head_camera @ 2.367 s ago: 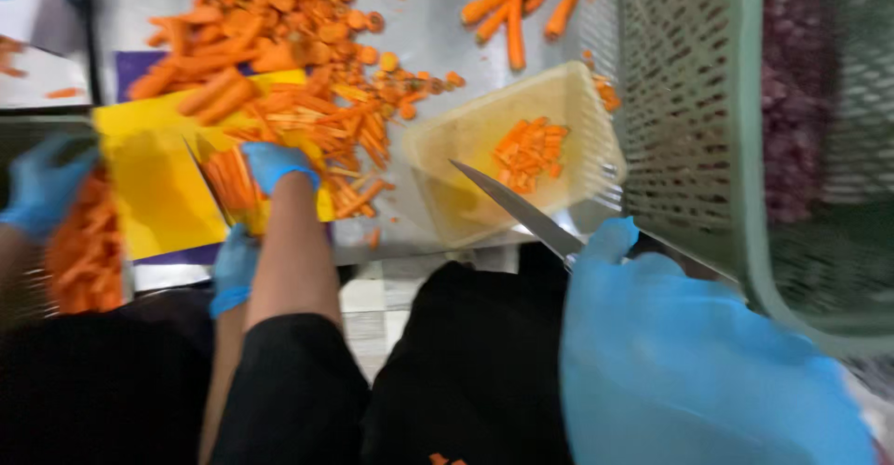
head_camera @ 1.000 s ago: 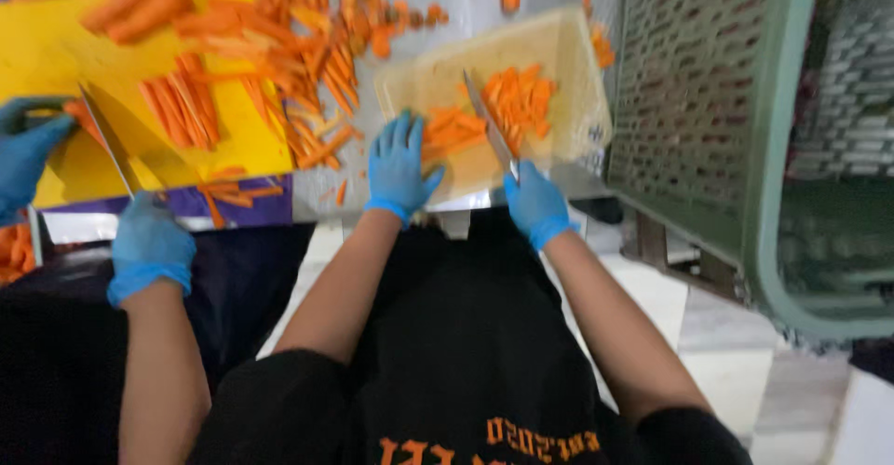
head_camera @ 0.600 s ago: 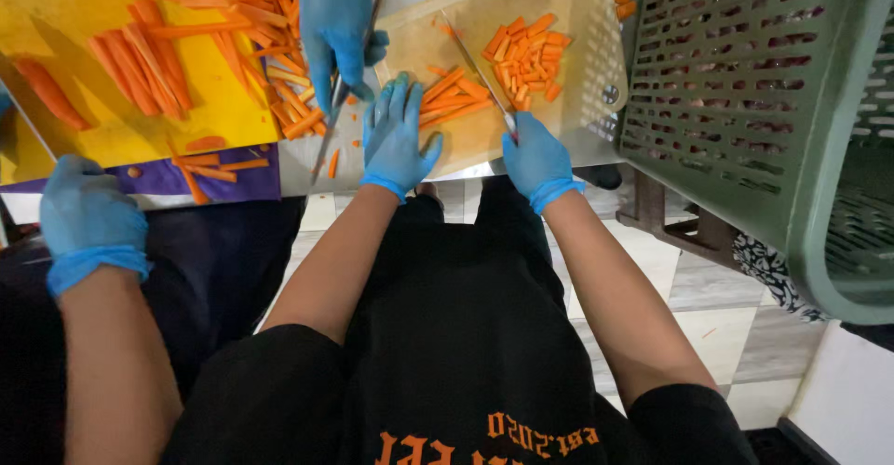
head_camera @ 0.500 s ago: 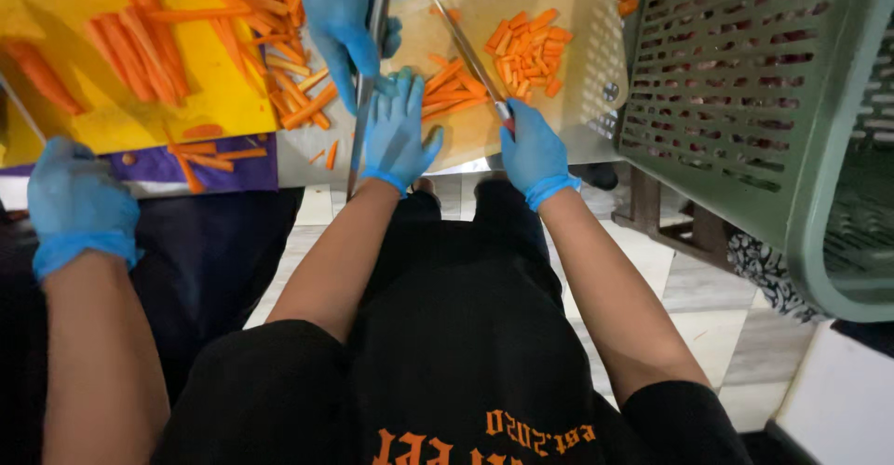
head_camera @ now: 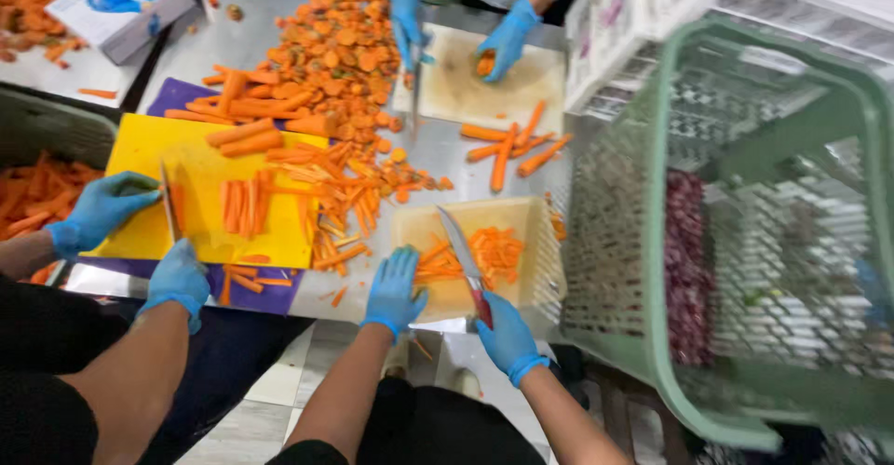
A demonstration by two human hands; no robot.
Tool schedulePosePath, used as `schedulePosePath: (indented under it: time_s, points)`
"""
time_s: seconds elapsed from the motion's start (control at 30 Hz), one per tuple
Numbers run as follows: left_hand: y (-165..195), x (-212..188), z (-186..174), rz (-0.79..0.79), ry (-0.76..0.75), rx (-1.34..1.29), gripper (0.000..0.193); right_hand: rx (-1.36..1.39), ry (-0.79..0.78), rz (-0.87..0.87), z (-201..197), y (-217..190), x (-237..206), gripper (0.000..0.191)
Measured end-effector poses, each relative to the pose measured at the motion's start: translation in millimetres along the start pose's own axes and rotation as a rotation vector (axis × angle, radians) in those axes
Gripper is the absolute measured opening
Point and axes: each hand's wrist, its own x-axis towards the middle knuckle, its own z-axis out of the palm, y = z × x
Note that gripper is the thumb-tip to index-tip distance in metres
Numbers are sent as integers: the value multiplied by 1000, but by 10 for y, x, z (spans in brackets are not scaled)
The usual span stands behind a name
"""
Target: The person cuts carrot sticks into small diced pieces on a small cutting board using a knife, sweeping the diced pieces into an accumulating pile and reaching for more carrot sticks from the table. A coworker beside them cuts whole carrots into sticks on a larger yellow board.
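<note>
Blue-gloved right hand — grip closed on knife; left hand open-palmed on carrot sticks.

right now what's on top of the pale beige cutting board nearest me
Orange carrot sticks lie on the pale beige cutting board, with the knife blade across them. The left hand covers the near-left part, so anything under it is hidden.

Left hand flat, right hand clenched
</note>
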Motion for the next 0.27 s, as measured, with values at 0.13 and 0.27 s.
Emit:
schedulePosePath:
  time_s: [0.13,0.27]
  points:
    - [-75,-7,109,-35,-46,50,86,31,16,-42,-23,240,-402,47]
    - [-109,-78,163,-72,-81,49,90,94,-22,20,-89,371,-748,43]
